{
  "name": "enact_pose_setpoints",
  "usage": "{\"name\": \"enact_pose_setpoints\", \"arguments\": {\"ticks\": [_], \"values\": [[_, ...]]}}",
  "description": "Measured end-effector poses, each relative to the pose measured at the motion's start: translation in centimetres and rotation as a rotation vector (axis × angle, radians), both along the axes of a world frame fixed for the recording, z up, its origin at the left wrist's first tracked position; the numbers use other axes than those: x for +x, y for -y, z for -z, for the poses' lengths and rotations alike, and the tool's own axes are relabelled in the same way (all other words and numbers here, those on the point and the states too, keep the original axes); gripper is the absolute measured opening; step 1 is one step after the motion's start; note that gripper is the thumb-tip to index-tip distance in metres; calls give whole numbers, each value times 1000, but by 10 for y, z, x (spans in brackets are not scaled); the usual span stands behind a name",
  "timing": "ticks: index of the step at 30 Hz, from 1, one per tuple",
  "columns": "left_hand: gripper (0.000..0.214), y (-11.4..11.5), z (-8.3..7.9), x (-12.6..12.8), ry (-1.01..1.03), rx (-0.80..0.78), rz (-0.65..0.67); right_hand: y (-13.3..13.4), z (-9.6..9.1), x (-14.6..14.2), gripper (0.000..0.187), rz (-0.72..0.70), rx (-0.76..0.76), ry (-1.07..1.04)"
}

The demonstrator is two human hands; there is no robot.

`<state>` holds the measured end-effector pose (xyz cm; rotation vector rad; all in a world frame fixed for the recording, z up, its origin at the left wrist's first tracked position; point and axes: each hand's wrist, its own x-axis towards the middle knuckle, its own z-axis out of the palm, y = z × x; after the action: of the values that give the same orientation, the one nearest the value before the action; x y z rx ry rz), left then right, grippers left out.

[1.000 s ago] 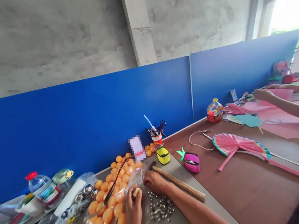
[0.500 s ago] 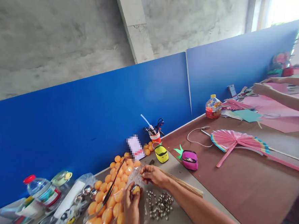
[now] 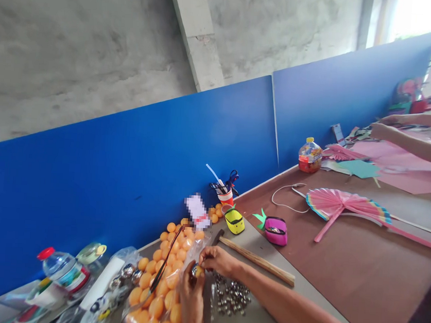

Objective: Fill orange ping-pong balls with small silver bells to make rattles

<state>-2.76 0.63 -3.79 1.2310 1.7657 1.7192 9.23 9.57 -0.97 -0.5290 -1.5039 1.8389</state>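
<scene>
- At the lower left of the frame stand a water bottle point(image 3: 62, 270) with a red cap and some clear wrappers; they are well apart from the hands and need no attention.
- A loose heap of orange balls point(image 3: 164, 275), partly in a clear plastic bag point(image 3: 191, 257), lies just left of the hands; keeping the wrists low would avoid nudging them into a roll.
- The left hand point(image 3: 191, 296), at the lower middle, has its fingers clamped on a small ball point(image 3: 196, 271), orange with a shiny part, held just above the bench point(image 3: 260, 315).
- The right hand point(image 3: 218, 260) meets it from the right, fingertips pinched together on the same ball's top; a steady left grip and a small, precise right pinch seem the best way to work it.
- Small metal bells point(image 3: 231, 299) lie scattered just right of the hands, within easy reach.
- A hammer point(image 3: 255, 259) with a wooden handle rests beyond the right wrist, near but untouched.
- At the far right another person's hands point(image 3: 380, 130) work on pink paper.
</scene>
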Motion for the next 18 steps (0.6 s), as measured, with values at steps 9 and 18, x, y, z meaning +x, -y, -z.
{"name": "enact_pose_setpoints", "arguments": {"ticks": [9,18], "values": [[47,2,2,3,-118,5,45,4,-7,0,8,-72,-45,32],[54,1,10,2,-123,-45,-15,4,-4,5,14,-8,-38,194]]}}
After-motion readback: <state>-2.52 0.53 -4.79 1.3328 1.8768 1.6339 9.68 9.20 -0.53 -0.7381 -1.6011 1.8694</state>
